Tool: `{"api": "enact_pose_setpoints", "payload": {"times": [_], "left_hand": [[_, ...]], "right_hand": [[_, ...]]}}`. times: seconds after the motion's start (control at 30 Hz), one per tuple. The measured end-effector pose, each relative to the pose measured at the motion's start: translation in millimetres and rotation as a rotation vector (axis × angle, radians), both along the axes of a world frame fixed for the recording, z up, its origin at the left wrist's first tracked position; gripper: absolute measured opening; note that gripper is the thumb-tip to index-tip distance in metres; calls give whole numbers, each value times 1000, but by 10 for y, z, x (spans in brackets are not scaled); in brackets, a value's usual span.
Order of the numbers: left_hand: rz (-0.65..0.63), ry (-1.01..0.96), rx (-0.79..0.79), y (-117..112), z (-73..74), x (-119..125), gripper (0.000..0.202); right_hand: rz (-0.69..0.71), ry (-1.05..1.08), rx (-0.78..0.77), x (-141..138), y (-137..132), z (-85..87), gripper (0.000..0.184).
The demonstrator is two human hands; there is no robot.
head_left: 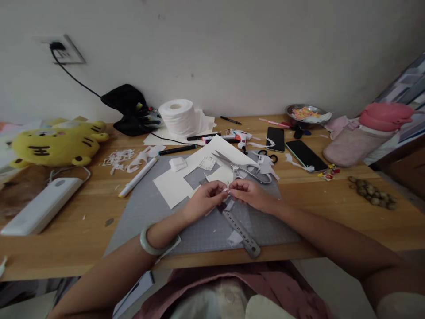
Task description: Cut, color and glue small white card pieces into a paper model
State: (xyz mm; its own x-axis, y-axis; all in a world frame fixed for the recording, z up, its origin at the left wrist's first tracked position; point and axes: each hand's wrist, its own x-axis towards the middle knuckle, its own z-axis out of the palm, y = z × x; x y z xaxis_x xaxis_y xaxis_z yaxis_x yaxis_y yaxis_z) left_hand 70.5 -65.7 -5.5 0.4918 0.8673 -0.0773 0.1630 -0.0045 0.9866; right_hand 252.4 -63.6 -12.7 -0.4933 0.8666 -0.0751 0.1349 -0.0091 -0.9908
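Between the fingertips of both hands is a small white piece of paper (226,191), mostly hidden by the fingers. My left hand (206,200) pinches it from the left, a pale green bangle (144,241) on its wrist. From the other side my right hand (252,195) pinches it too. Under the hands a metal ruler (241,231) lies slanted on the grey cutting mat (142,226). Just beyond them are open scissors (237,168), cut cream card (170,184), a small white padded square (207,163) with dark marks along its edge, and a folded white wad (178,164).
Behind the mat stand a toilet paper roll (177,119), markers and a glue gun (243,138). To the right lie two phones (306,155), a metal bowl (307,113) and a pink-lidded bottle (358,139). A yellow plush toy (53,144) and white power strip (43,206) are left.
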Motion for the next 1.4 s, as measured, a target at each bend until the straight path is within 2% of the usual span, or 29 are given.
{"api": "enact_pose_setpoints", "payload": {"times": [0.13, 0.33, 0.5, 0.8, 0.97, 1.07, 1.2, 1.4], "left_hand": [[7, 18, 37, -9, -67, 5, 28], [101, 150, 382, -39, -121, -21, 16], [2, 208, 604, -27, -73, -49, 5], [-71, 430, 936, -16, -39, -88, 12], [-88, 564, 975, -31, -25, -84, 15], [-117, 581, 980, -31, -22, -95, 18], [-132, 563, 1047, -18, -33, -119, 21], [-184, 584, 1105, -15, -34, -127, 24]], "right_hand": [[-3, -4, 10, -1, 5, -24, 22], [-13, -5, 0, -19, -1, -10, 19], [-18, -27, -27, -35, 4, -11, 16], [22, -3, -63, -11, 9, -16, 14], [-4, -13, -65, -26, 14, 2, 12], [-16, -29, -89, -23, 17, 27, 10], [32, 0, -116, 7, 22, 45, 23], [10, 18, -114, 31, 29, 12, 34]]}}
